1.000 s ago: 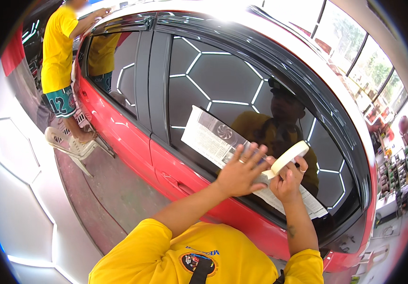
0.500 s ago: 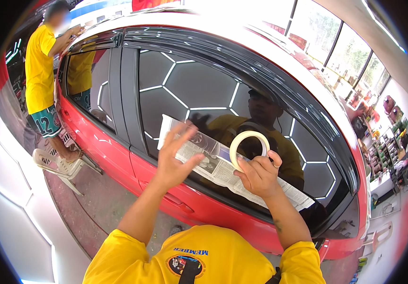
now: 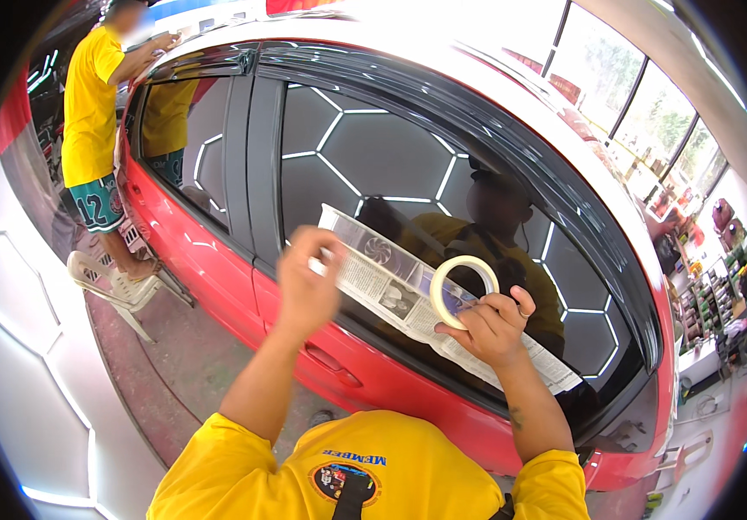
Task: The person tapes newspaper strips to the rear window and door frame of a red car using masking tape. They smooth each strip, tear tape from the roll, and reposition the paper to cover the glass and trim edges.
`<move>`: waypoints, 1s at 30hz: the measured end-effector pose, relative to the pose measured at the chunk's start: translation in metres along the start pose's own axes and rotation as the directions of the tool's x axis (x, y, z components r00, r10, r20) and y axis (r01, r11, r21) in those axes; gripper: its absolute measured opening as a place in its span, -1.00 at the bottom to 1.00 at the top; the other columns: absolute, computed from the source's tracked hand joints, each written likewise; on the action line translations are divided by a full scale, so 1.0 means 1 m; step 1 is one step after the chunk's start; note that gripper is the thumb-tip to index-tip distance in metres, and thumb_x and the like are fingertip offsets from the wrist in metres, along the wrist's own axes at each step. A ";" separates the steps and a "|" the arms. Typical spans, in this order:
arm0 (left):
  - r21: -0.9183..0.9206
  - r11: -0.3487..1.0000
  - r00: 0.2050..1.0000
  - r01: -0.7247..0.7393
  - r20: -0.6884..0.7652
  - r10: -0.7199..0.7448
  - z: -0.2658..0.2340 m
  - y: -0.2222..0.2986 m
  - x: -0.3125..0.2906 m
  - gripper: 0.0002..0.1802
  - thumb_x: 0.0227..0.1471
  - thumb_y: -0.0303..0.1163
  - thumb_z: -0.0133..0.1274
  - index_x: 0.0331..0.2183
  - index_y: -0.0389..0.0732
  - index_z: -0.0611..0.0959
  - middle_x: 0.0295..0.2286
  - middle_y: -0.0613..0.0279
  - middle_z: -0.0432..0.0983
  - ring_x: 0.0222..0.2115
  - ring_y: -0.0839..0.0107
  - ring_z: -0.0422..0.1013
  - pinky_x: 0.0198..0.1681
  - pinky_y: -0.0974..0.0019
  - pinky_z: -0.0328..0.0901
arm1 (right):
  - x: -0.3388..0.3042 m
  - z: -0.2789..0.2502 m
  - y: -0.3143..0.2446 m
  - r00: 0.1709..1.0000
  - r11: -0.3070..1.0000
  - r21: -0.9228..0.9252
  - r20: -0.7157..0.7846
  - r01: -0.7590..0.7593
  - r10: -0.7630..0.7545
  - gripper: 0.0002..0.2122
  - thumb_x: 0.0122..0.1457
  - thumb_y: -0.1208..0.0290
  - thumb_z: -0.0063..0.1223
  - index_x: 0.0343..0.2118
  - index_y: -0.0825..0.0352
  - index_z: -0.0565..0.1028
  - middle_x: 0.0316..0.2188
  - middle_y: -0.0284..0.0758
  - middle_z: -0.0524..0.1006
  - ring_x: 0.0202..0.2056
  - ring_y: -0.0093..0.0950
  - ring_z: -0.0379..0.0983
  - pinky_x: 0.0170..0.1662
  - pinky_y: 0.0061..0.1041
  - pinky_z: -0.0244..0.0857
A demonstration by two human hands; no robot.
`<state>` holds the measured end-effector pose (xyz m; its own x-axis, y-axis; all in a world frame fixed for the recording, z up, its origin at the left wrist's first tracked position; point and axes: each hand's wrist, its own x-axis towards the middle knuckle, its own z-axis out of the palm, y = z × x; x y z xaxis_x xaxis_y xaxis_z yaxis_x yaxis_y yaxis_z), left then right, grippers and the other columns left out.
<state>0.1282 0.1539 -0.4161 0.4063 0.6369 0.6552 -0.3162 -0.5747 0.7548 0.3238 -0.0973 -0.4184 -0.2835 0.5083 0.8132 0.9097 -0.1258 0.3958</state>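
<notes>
Newspaper (image 3: pixel 382 279) lies as a long, slanting strip along the lower part of the dark window (image 3: pixel 365 147), its left end farther from you and its right end nearer. Most of the pane beyond it is bare, as is a small dark patch past its right end. The red door (image 3: pixel 408 388) below shows no paper, nor does the left pane (image 3: pixel 209 113).

Right hand (image 3: pixel 495 334): fingers and thumb closed on the near right side of the tape (image 3: pixel 439 290), a pale ring that you hold upright in front of the middle of the strip. Left hand (image 3: pixel 308 290): raised before the strip's left end, fingers partly curled, blurred. Something whitish shows by the fingertips; cannot tell whether you pinch a bit of tape or the paper shows behind. How far that hand is open, cannot tell either.

Done, as judged from the layout: paper set in place along the window's lower side. Not shown as done: no clear run of tape can be made out on the paper's upper edge. Lower edge unsure; your hands and the blur hide part of it. Whether the sheet lies flush throughout, cannot tell.

Estimate: early to middle stage, with the fixing of the edges seemingly left to you.
</notes>
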 end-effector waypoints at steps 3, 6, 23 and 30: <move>-0.133 0.962 0.961 0.237 -0.114 -0.252 -0.013 -0.029 0.023 -0.98 0.38 -0.49 0.12 -0.20 -0.19 0.59 -0.36 0.37 0.56 -0.36 0.59 0.48 -0.27 0.44 0.39 | -0.001 0.003 -0.001 0.998 0.999 -0.022 -0.054 0.041 -0.042 -0.67 0.01 -0.04 0.51 -0.49 0.04 0.56 -0.50 -0.56 0.49 -0.21 -0.50 0.47 0.29 -0.15 0.08; -0.195 0.959 0.970 0.205 -0.090 -0.226 -0.001 -0.039 0.024 -0.91 0.38 -0.51 0.11 -0.13 -0.20 0.52 -0.32 0.37 0.52 -0.34 0.65 0.45 -0.28 0.46 0.38 | -0.003 0.002 -0.001 0.995 0.997 -0.024 -0.069 0.070 -0.072 -0.76 0.06 0.07 0.48 -0.41 -0.01 0.58 -0.48 -0.57 0.43 -0.23 -0.50 0.46 0.26 -0.20 0.10; -0.145 0.985 0.983 0.093 -0.146 -0.115 0.037 -0.062 0.032 -0.72 0.29 -0.62 0.12 -0.04 -0.28 0.42 -0.31 0.24 0.55 -0.35 0.54 0.49 -0.24 0.39 0.42 | -0.008 0.000 0.002 0.999 0.997 -0.078 -0.040 0.004 -0.007 -0.78 0.06 0.06 0.40 -0.42 0.01 0.57 -0.48 -0.56 0.43 -0.23 -0.48 0.41 0.27 -0.17 0.08; -0.343 0.923 0.963 0.174 -0.136 -0.232 0.030 -0.070 0.030 -0.77 0.27 -0.67 0.02 -0.08 -0.24 0.44 -0.22 0.21 0.54 -0.28 0.46 0.55 -0.14 0.38 0.44 | -0.003 -0.004 0.001 0.997 0.999 0.011 0.065 0.035 -0.036 -0.65 0.07 -0.09 0.31 -0.50 0.11 0.54 -0.46 -0.47 0.49 -0.17 -0.39 0.44 0.28 -0.06 0.06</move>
<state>0.1881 0.1977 -0.4507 0.3484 0.8167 0.4601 -0.5151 -0.2433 0.8219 0.3244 -0.1026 -0.4184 -0.2958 0.5668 0.7689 0.9024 -0.0983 0.4196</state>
